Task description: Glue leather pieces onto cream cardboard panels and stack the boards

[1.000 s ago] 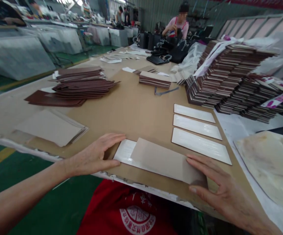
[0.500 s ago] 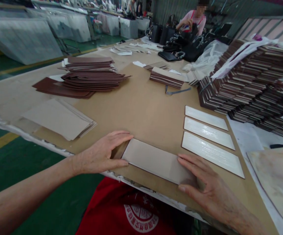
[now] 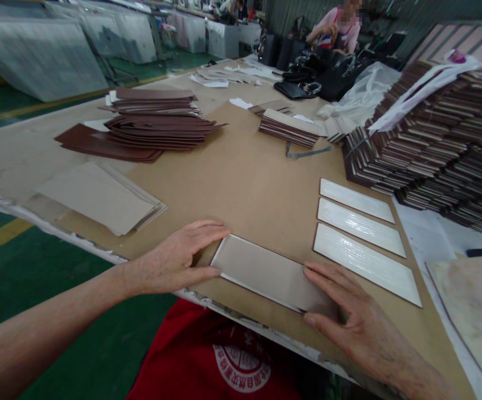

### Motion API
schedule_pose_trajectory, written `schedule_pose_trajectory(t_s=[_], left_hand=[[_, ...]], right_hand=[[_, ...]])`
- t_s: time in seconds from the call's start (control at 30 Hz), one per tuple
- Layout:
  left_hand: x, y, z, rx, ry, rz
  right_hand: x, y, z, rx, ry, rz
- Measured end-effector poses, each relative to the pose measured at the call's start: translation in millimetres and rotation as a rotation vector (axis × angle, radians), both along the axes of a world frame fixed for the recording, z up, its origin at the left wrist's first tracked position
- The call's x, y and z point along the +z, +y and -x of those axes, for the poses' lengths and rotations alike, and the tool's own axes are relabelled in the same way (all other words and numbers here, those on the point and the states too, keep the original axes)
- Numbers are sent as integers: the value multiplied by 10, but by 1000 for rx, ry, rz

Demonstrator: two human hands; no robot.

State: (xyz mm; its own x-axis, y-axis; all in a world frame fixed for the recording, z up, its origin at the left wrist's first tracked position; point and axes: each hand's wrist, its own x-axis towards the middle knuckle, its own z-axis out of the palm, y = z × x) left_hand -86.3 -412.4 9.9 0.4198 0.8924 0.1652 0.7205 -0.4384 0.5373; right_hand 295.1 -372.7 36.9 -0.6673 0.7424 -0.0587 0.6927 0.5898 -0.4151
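Note:
A beige rectangular card [image 3: 266, 272] lies flat near the front edge of the brown table [image 3: 241, 183], squared over a white glue-coated piece beneath it. My left hand [image 3: 182, 255] rests at the card's left end, fingers flat and together against its edge. My right hand [image 3: 349, 311] presses the card's right end with spread fingers. Three white glue-coated strips [image 3: 361, 233] lie side by side just right of the card.
A stack of beige cards [image 3: 99, 197] sits at the left front. Dark brown sheet piles [image 3: 153, 122] lie behind it, a small stack [image 3: 288, 128] mid-table, and tall brown stacks [image 3: 432, 128] at the right. A person [image 3: 341, 28] works at the far end.
The beige card slid left until it covers the white piece that showed at its left end. Both hands stayed at the card's ends. The view shifted slightly.

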Motion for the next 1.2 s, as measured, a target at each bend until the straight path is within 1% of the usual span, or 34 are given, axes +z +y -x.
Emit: schedule_pose_trajectory(t_s=[0.17,0.4,0.7,0.9,1.03,1.2], left_hand=[[9,1,2,-7,-8,8],[15,12,-10,-33,-20,-24],[-61,17,23,-37,-10,-41],[-81,0,32,-43,77,-52],[-93,11,24,-46,138,-59],[-120,17,23,-31,135,-74]], right_hand=[[0,5,13,5,-4,-16],[18,10,34,15,-17,-40],[-18,17,30,40,-26,-79],[40,8,63,82,-23,-36],[40,-4,60,86,-14,-3],[19,-8,47,92,-15,3]])
